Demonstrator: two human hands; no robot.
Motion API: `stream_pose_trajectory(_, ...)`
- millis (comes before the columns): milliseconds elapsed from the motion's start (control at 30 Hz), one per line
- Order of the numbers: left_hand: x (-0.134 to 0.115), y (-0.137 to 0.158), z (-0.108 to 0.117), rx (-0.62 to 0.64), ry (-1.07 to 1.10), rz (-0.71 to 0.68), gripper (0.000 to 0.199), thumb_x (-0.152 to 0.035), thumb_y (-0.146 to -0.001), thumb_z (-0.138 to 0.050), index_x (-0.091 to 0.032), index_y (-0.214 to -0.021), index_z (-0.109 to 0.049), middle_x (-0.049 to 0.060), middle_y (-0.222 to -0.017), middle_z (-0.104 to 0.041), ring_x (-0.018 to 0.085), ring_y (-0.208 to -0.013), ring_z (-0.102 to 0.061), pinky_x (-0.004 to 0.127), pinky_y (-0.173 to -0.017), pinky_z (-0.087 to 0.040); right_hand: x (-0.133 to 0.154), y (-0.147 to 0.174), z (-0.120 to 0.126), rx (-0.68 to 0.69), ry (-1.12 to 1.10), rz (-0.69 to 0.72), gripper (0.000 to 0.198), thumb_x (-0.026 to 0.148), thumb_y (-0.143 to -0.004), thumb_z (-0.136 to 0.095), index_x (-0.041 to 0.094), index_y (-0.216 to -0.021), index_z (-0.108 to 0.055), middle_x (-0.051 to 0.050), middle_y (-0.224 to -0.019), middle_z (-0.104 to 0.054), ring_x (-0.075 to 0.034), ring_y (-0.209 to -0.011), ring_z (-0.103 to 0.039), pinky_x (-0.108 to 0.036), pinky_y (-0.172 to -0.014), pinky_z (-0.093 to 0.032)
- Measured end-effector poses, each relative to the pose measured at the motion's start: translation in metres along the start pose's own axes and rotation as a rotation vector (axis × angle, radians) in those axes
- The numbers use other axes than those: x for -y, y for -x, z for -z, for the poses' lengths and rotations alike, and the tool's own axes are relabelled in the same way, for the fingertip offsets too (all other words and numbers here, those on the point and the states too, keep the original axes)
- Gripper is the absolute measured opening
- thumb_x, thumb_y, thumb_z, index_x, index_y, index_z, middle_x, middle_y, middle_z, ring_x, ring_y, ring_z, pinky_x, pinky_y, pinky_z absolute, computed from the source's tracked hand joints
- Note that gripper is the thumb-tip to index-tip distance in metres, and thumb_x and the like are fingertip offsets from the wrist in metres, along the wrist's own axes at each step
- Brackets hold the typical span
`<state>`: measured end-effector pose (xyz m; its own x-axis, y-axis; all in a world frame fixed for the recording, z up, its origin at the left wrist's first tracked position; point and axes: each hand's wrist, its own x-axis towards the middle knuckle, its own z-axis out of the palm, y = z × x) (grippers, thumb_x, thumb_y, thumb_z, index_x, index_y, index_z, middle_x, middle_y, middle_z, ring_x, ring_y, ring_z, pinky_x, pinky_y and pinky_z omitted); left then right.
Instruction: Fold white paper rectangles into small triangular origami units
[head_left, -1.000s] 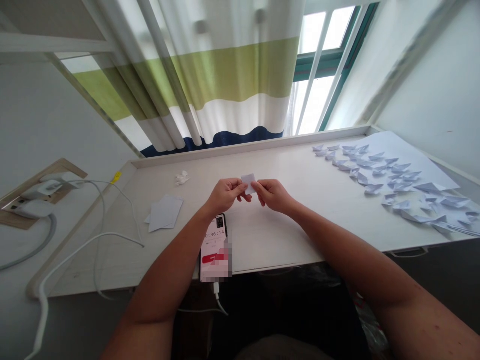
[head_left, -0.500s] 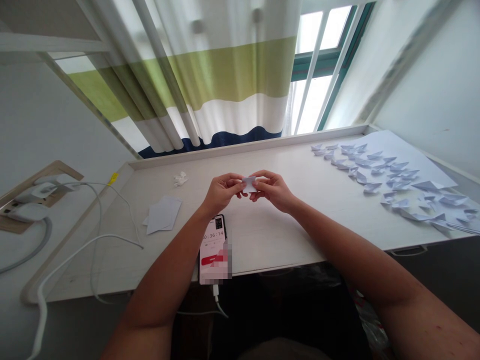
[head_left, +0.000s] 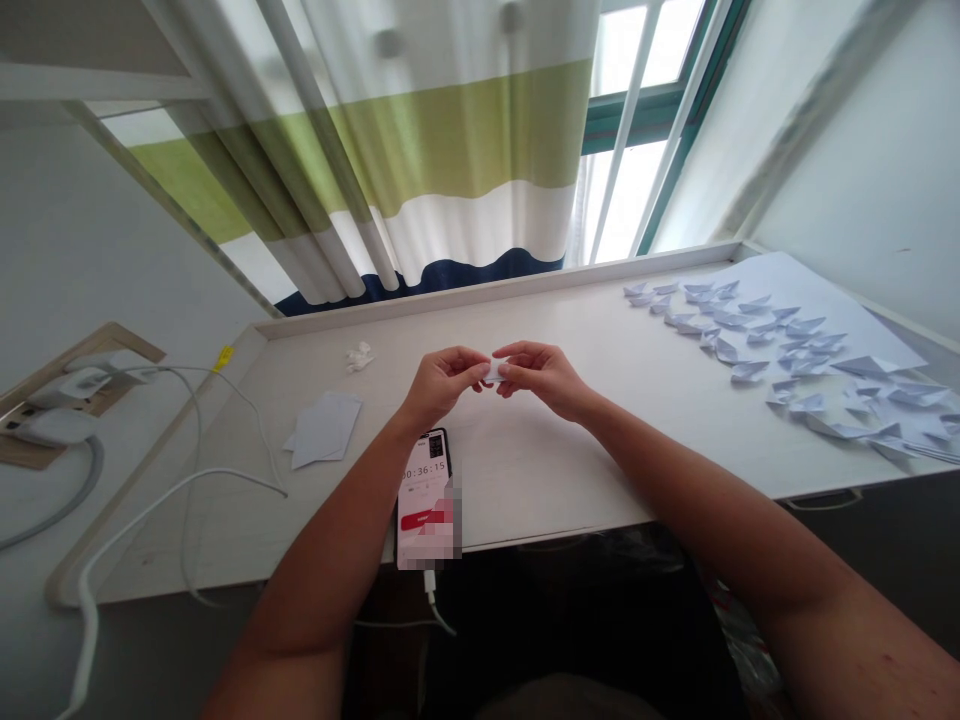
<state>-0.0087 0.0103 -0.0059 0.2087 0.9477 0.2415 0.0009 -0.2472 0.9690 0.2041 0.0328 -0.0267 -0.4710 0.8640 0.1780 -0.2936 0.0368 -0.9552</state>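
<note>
A small folded piece of white paper (head_left: 494,371) is held above the middle of the desk, mostly covered by fingers. My left hand (head_left: 452,382) pinches its left side between thumb and fingers. On its right side, my right hand (head_left: 541,378) grips it with the thumb in front and the fingers behind. Several folded paper boats (head_left: 757,335) lie in rows at the right of the desk. To the left rests a small stack of white paper sheets (head_left: 327,428).
A phone (head_left: 425,500) showing a running timer lies by my left forearm, a cable plugged into it. Crumpled paper (head_left: 360,357) sits farther back. White cables (head_left: 184,480) cross the desk's left side from a power strip (head_left: 64,395). A large white sheet (head_left: 810,290) lies back right.
The folded paper has been tipped or folded over, so its flat face now shows much less. Both hands stay in about the same place, still holding it.
</note>
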Motion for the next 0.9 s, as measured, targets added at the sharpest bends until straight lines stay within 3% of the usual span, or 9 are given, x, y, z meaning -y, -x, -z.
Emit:
stream_pose_trajectory(133,-0.0005,0.0004,0.0024,0.013,-0.014,0.001,0.040,-0.035,-0.079,-0.093,-0.016,-0.110,-0.078,0.003,-0.079,-0.081,0.017,-0.073,-0.075,0.032,-0.071,-0.059,-0.0005,-0.0009,0.0023,0.010,0.030,0.001,0.042,0.048,-0.077,-0.099,0.018,-0.102,-0.082,-0.004,-0.084,-0.082,-0.018,-0.075,-0.078,-0.036,-0.077,-0.068)
stream_pose_trajectory(467,0.0013,0.0009,0.0009,0.029,-0.017,-0.027,0.034,-0.036,-0.079,-0.094,-0.016,-0.103,-0.080,0.005,-0.082,-0.080,0.017,-0.075,-0.074,0.032,-0.072,-0.061,-0.0019,-0.0012,0.0027,0.008,0.089,0.014,0.043,0.054,-0.081,-0.095,0.018,-0.102,-0.082,-0.006,-0.090,-0.083,-0.018,-0.077,-0.078,-0.038,-0.080,-0.068)
stream_pose_trajectory(667,0.0005,0.0019,-0.0022,0.033,-0.049,-0.019,0.041,-0.037,-0.079,-0.095,-0.015,-0.109,-0.077,0.004,-0.080,-0.080,0.017,-0.073,-0.075,0.030,-0.070,-0.059,-0.0007,-0.0019,0.0027,-0.015,0.227,0.049,0.053,0.066,-0.080,-0.092,0.015,-0.088,-0.081,-0.009,-0.081,-0.082,-0.018,-0.070,-0.075,-0.036,-0.071,-0.065)
stream_pose_trajectory(900,-0.0012,0.0028,-0.0019,0.075,-0.116,0.072,0.038,-0.050,-0.083,-0.091,-0.014,-0.087,-0.078,0.008,-0.078,-0.080,0.019,-0.070,-0.076,0.030,-0.065,-0.056,-0.0007,-0.0002,-0.0012,-0.080,0.305,0.132,0.049,0.064,-0.083,-0.089,0.016,-0.084,-0.080,-0.007,-0.074,-0.080,-0.018,-0.064,-0.073,-0.034,-0.064,-0.063)
